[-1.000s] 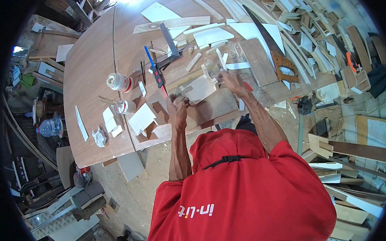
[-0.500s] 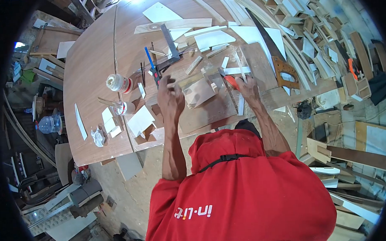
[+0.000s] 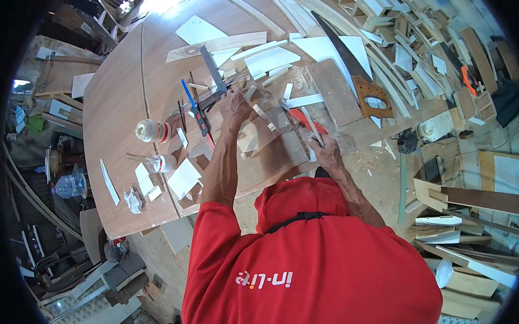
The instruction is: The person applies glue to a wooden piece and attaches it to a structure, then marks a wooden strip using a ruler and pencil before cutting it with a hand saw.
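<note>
My left hand [image 3: 235, 107] has its fingers closed at the corner of a dark metal square [image 3: 213, 70] on the worktable [image 3: 117, 104]. My right hand [image 3: 326, 152] grips a thin pale stick-like tool [image 3: 311, 125], which points away from me. Beside its tip, a red-handled tool [image 3: 308, 120] lies over the worn board [image 3: 338, 96]. Between my hands sits a light wooden piece [image 3: 256, 137], partly behind my left forearm. A narrow wood strip [image 3: 265, 117] lies next to it. To the left of my left hand is a blue-and-black clamp-like tool [image 3: 198, 114].
A handsaw [image 3: 372, 96] lies to the right, near white panels [image 3: 324, 48] and long strips. Two white jars [image 3: 153, 131] [image 3: 162, 162] and crumpled plastic [image 3: 133, 200] are on the left. Wooden frames [image 3: 401, 57] pile up at the right. A person in red leans over the table's near edge.
My left hand has moved forward to the square. My right hand has drawn back toward the near edge with the thin tool, away from the red handle. The view has shifted slightly.
</note>
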The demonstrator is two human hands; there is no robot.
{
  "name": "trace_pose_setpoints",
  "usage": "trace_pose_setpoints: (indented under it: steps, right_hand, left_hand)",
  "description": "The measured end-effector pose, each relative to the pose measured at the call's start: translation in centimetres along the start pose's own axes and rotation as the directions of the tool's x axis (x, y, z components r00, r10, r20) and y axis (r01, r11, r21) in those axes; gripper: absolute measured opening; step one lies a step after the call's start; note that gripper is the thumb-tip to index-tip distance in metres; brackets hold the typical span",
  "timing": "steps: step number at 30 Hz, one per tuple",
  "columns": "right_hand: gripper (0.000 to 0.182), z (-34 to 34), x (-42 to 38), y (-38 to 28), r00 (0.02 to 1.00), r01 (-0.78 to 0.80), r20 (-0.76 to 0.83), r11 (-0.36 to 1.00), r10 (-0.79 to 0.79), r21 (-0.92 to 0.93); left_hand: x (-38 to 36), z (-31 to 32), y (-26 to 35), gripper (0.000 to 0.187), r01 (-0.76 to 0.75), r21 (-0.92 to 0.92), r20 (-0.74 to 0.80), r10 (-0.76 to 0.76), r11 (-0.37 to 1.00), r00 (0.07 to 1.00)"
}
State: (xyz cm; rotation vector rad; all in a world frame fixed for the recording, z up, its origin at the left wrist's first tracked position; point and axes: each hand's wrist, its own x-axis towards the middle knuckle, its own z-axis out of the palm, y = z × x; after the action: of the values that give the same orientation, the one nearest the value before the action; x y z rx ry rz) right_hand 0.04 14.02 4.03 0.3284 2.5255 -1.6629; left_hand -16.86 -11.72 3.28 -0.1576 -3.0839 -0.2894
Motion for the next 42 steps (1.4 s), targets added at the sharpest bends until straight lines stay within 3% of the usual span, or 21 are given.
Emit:
trace_pose_setpoints:
  steps: [3, 7, 10, 12, 13, 15, 17, 19, 30, 42]
  right_hand:
    - [0.032, -0.2, 0.1, 0.8, 1.0, 0.004, 0.0, 1.0, -0.004, 0.002]
    - [0.032, -0.4, 0.2, 0.7, 0.999, -0.053, 0.012, 0.998, 0.052, 0.031]
    - [0.032, -0.4, 0.2, 0.7, 0.999, -0.034, 0.001, 0.999, 0.034, 0.021]
    - [0.032, -0.3, 0.0, 0.7, 1.0, -0.021, 0.001, 1.0, 0.021, 0.015]
    - [0.032, -0.3, -0.1, 0.6, 1.0, -0.008, -0.002, 1.0, 0.008, 0.007]
    - [0.031, -0.2, -0.1, 0.7, 1.0, -0.024, 0.012, 1.0, 0.024, -0.013]
    - [0.031, -0.1, -0.2, 0.7, 0.999, -0.037, 0.029, 0.999, 0.038, -0.033]
    - [0.031, 0.0, -0.4, 0.4, 0.999, -0.033, 0.031, 0.999, 0.033, -0.009]
    - [0.03, 0.2, -0.9, 0.3, 0.998, -0.066, 0.013, 0.998, 0.066, 0.023]
    - [0.027, 0.3, -1.9, 0.6, 0.998, -0.063, -0.004, 0.997, 0.063, 0.042]
  left_hand:
    - [0.3, -0.3, 0.1, 0.027, 0.048, -0.033, 0.133, -0.043, 0.998, 0.99]
    - [-0.1, -0.4, 0.3, 0.023, 0.016, -0.027, 0.076, -0.014, 0.999, 0.997]
    - [-0.3, -2.4, 0.5, 0.024, 0.066, -0.058, 0.16, -0.056, 0.996, 0.985]
    - [-1.1, -3.8, -0.1, 0.023, 0.18, -0.216, 0.168, -0.145, 0.96, 0.975]
    - [-1.6, -4.0, -0.8, 0.023, 0.181, -0.214, 0.171, -0.146, 0.96, 0.974]
    - [-2.7, -5.0, -1.9, 0.025, 0.117, -0.447, 0.042, -0.11, 0.887, 0.993]
    - [-4.1, -6.4, -2.4, 0.026, 0.148, -0.483, 0.059, -0.137, 0.863, 0.989]
    - [-5.5, -8.2, -2.4, 0.025, 0.169, -0.636, 0.102, -0.135, 0.753, 0.986]
    - [-9.7, -9.5, -1.7, 0.024, 0.171, -0.566, 0.188, -0.076, 0.806, 0.979]
    - [-9.5, -8.5, -1.2, 0.024, 0.128, -0.521, 0.14, -0.064, 0.844, 0.988]
